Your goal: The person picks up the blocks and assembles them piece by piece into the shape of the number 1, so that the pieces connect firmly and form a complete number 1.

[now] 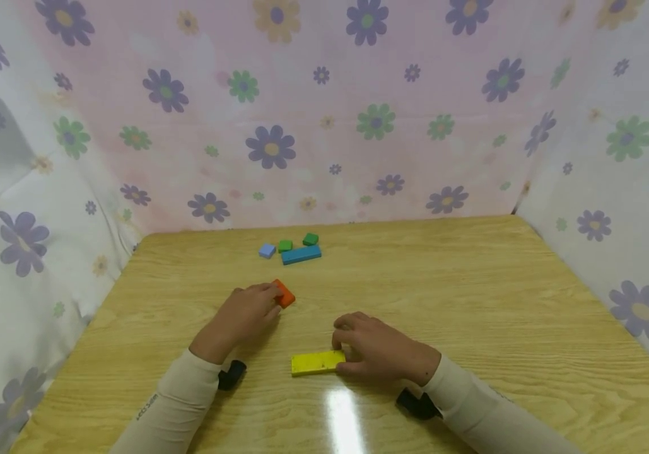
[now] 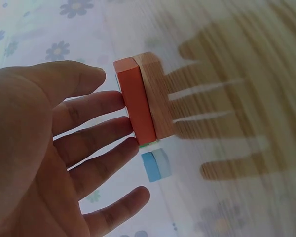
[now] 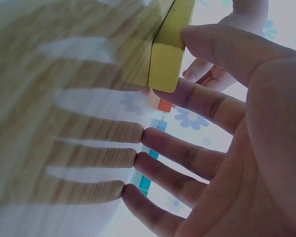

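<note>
My left hand (image 1: 248, 311) is over the table at left of centre, its fingertips touching an orange block (image 1: 284, 294). In the left wrist view this orange block (image 2: 135, 101) meets several fingertips, while the thumb stands apart from it. Nearer to me and to the right, my right hand (image 1: 382, 348) is at the right end of a long yellow block (image 1: 317, 363) lying flat. Seen from the right wrist, thumb and index finger pinch the end of the yellow block (image 3: 166, 64). The other fingertips (image 3: 132, 193) touch the tabletop.
Toward the back of the wooden table (image 1: 443, 277) lie a long blue block (image 1: 301, 255), a light blue block (image 1: 267, 250) and two small green blocks (image 1: 285, 246). Flowered cloth (image 1: 324, 126) hangs behind and at both sides.
</note>
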A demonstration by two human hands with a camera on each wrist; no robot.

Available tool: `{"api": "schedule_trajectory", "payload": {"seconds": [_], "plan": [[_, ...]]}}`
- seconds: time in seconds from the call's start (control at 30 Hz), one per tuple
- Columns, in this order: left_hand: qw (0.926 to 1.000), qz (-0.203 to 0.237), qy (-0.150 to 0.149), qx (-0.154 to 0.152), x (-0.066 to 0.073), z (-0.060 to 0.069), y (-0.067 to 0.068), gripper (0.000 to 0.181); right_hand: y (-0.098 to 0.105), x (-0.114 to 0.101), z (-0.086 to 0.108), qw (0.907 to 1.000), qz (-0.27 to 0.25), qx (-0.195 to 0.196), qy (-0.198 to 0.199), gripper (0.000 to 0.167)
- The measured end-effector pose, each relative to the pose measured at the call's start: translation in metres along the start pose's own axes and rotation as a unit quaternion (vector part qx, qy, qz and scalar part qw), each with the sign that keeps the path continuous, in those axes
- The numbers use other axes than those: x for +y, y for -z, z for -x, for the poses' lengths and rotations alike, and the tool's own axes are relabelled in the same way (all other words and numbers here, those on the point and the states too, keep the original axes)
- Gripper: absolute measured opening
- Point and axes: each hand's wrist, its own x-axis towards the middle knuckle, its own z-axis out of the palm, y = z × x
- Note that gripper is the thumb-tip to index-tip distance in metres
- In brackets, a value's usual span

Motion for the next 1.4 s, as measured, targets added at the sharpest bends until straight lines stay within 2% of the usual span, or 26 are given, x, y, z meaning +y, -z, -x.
{"api": "schedule_trajectory", "payload": {"seconds": [0.2, 0.47, 0.63, 0.83, 1.03, 1.4], "plan": [[1.0000, 0.005, -0.004, -0.003, 0.002, 0.002, -0.001, 0.035, -0.001, 0.000, -0.001, 1.0000, 0.005, 0.004, 0.006, 0.021], [0.9994, 0.013, -0.033, 0.003, 0.005, 0.000, -0.005, 0.032, -0.003, 0.001, 0.000, 1.0000, 0.001, 0.007, 0.001, 0.021], [0.9993, 0.019, -0.028, -0.012, 0.008, 0.002, -0.004, 0.031, -0.004, 0.001, 0.001, 1.0000, -0.008, 0.005, -0.001, 0.021], [0.9995, 0.010, -0.030, -0.010, 0.012, 0.003, 0.000, 0.032, -0.004, 0.001, -0.001, 0.9999, 0.006, 0.015, 0.004, 0.021], [0.9990, 0.022, -0.028, -0.028, 0.015, 0.002, 0.003, 0.035, -0.002, 0.001, -0.001, 0.9999, 0.003, 0.010, 0.002, 0.022], [0.9983, 0.029, -0.034, -0.036, 0.019, 0.003, 0.003, 0.035, -0.003, 0.000, -0.001, 1.0000, 0.004, 0.008, 0.001, 0.022]]}}
